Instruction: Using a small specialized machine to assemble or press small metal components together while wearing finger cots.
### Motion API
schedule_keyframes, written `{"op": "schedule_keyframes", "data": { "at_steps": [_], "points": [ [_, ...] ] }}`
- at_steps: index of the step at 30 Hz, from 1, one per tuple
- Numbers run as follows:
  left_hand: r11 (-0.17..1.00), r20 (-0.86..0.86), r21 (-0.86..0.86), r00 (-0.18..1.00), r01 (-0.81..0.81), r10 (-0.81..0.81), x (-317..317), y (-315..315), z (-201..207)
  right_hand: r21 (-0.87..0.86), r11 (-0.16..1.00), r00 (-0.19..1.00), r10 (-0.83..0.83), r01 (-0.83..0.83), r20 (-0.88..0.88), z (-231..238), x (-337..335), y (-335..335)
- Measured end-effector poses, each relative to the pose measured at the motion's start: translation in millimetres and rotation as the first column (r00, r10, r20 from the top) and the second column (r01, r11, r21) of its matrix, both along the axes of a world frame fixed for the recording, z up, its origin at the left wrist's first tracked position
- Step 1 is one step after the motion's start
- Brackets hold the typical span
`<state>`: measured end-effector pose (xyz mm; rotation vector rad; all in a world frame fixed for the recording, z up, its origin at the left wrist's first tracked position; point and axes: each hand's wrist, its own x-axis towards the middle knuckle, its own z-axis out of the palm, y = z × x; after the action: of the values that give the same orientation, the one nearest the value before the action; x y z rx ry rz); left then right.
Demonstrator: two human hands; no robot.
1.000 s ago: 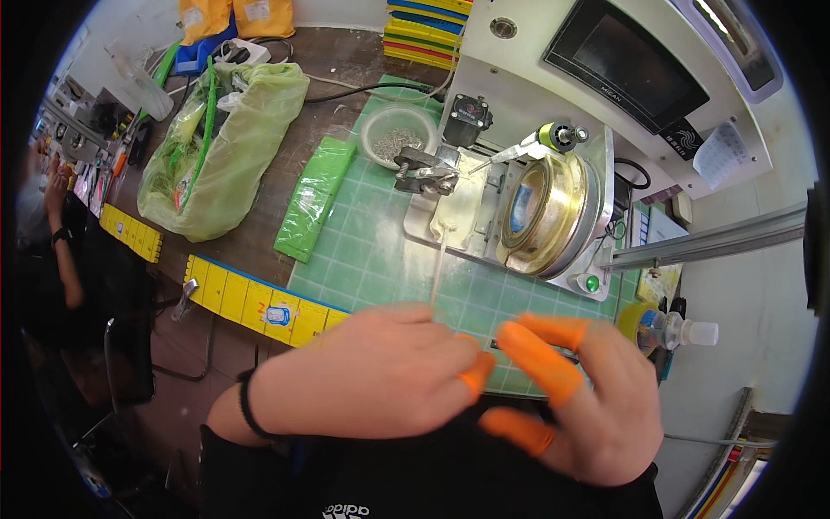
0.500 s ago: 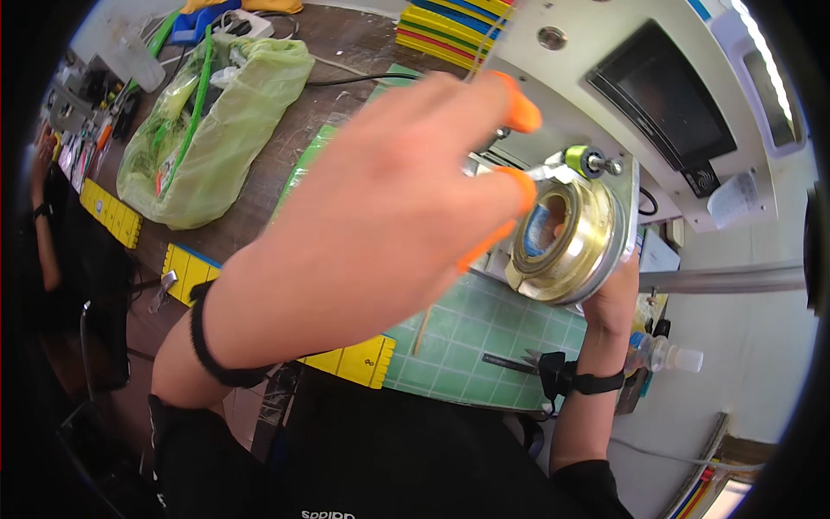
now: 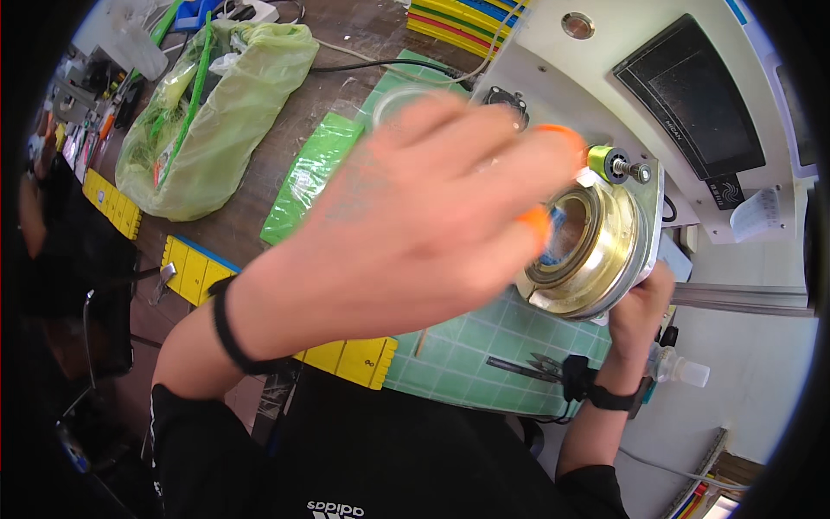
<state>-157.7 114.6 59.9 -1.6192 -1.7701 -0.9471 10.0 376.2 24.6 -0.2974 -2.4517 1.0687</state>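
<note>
My left hand (image 3: 406, 208), orange covers on its fingertips, reaches across the middle, blurred by motion. Its covered tips are beside the opening of a brass-coloured ring (image 3: 609, 238) on a machine's front; the gap between them shows, but whether they pinch something is unclear. A blue patch (image 3: 553, 238) shows inside the ring. At the ring's right, my right hand (image 3: 641, 303) is against the underside of the metal mounting plate (image 3: 654, 208), its fingers mostly hidden behind it. A lime-green roller (image 3: 608, 162) on a metal shaft sits just above the ring.
The white machine (image 3: 553, 69) has a dark screen (image 3: 687, 91). On the green cutting mat (image 3: 467, 363) lie tweezers (image 3: 523, 368). A green packet (image 3: 311, 177), a clear round dish (image 3: 402, 102) and a pale-green plastic bag (image 3: 251, 112) are left. Yellow strips (image 3: 354, 359) line the table's edge. A person sits far left.
My left hand has moved right and closer to the brass ring. The view has shifted slightly, and the green packet and clear dish now show more fully. My right hand stays by the plate.
</note>
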Motion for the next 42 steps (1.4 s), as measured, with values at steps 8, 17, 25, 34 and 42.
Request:
{"op": "schedule_keyframes", "data": {
  "at_steps": [8,17,25,34,42],
  "points": [
    [0.904,0.003,-0.323,0.955,-0.279,0.296,-21,-55,-11,0.432,0.897,0.992,-0.042,0.089,-0.118,29,17,-12],
    [0.894,0.081,-0.311,0.929,-0.322,0.362,-26,-49,-24,0.469,0.865,0.984,-0.147,0.179,-0.105,26,28,-7],
    [0.891,0.231,-0.372,0.904,-0.26,0.36,-25,-48,-37,0.483,0.857,0.984,-0.147,0.177,-0.099,19,30,-10],
    [0.955,0.519,-0.286,0.826,-0.074,0.219,-40,-38,-25,0.425,0.845,0.945,-0.31,0.326,-0.108,21,58,-1],
    [0.926,0.399,-0.285,0.848,-0.247,0.349,-20,-34,-35,0.416,0.805,0.906,-0.383,0.422,-0.179,26,99,36]
  ]
}}
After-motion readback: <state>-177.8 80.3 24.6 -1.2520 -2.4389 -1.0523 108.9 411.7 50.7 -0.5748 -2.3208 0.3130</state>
